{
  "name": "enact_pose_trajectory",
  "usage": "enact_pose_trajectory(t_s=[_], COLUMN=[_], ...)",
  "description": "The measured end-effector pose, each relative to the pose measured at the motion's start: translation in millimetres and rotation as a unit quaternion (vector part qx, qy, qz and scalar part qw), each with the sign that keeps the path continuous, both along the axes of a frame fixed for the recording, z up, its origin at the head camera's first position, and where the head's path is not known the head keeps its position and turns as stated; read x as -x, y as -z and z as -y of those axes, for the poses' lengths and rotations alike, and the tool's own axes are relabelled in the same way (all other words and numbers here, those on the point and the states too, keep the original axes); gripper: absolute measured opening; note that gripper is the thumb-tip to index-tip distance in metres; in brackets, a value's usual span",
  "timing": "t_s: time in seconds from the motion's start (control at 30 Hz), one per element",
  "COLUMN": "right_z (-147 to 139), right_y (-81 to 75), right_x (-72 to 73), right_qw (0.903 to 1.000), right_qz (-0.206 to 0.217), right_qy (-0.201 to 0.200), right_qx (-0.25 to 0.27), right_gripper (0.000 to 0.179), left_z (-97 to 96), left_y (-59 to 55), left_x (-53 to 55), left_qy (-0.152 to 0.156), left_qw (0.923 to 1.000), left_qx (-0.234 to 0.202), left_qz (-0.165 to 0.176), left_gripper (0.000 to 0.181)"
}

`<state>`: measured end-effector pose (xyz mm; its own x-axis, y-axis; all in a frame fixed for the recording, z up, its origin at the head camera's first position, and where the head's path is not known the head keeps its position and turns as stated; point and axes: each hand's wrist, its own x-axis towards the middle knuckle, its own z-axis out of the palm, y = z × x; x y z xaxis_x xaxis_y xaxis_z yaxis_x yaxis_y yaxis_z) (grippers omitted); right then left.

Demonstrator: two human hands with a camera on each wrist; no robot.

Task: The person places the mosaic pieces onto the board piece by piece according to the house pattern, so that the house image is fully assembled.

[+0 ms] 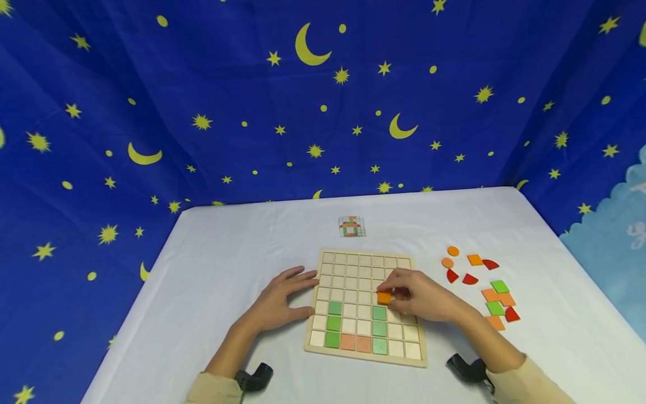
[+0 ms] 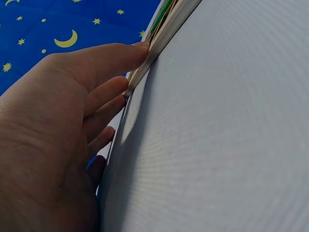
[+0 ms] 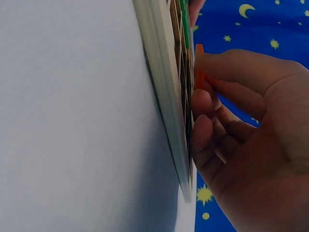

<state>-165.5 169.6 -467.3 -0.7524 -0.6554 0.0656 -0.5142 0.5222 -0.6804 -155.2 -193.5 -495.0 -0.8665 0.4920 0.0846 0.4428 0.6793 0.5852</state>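
My right hand (image 1: 424,296) pinches an orange square tile (image 1: 384,297) between thumb and fingers, over the gridded wooden board (image 1: 365,358). In the right wrist view that tile (image 3: 199,50) stands edge-on close to the board's face. The left hand (image 1: 278,300) rests at the board's left edge, fingers extended, thumb and fingertips against the rim (image 2: 161,42) in the left wrist view. Set in the lower grid are a left column of green tiles (image 1: 333,323), a right column of paler green tiles (image 1: 379,329), and two salmon tiles (image 1: 348,341) between them along the bottom row.
Loose pieces lie right of the board: orange round discs (image 1: 453,251), an orange square (image 1: 475,260), red quarter-circles (image 1: 470,279), green squares (image 1: 499,286) and salmon squares (image 1: 495,322). A small pattern card (image 1: 351,226) lies beyond the board on the white tablecloth (image 1: 242,247). Blue starry curtains (image 1: 262,151) surround it.
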Motion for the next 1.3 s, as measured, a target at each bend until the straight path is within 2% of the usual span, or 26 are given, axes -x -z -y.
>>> enact_pose_trajectory(t_s=[0.17, 0.63, 0.9, 1.13, 1.3], right_z=[5.7, 6.3, -7.6, -30.1, -52.5], right_y=[2.6, 4.4, -1.6, -6.7, -7.8], right_x=[1.0, 1.3, -0.4, 1.4, 0.9], right_qw=[0.9999, 0.9998, 0.9985, 0.9971, 0.9934], right_qz=[-0.001, 0.006, 0.025, 0.003, -0.013], right_qy=[-0.013, -0.007, 0.028, 0.074, 0.114], right_qx=[0.01, 0.016, 0.04, 0.02, 0.005], right_gripper=[0.029, 0.024, 0.027, 0.03, 0.041], left_z=[-0.7, -1.0, -2.2, -2.0, -1.1], left_y=[-1.0, 0.4, -1.7, -2.8, -2.1], left_x=[0.3, 0.9, 1.0, 0.2, -0.5], left_qy=[0.003, 0.005, 0.003, -0.003, -0.002], left_qw=[1.0, 1.0, 1.0, 0.9999, 0.9999], left_qx=[0.0, 0.001, 0.003, 0.003, 0.004], left_qz=[0.001, 0.001, 0.005, 0.012, 0.011], left_gripper=[0.061, 0.062, 0.062, 0.062, 0.062])
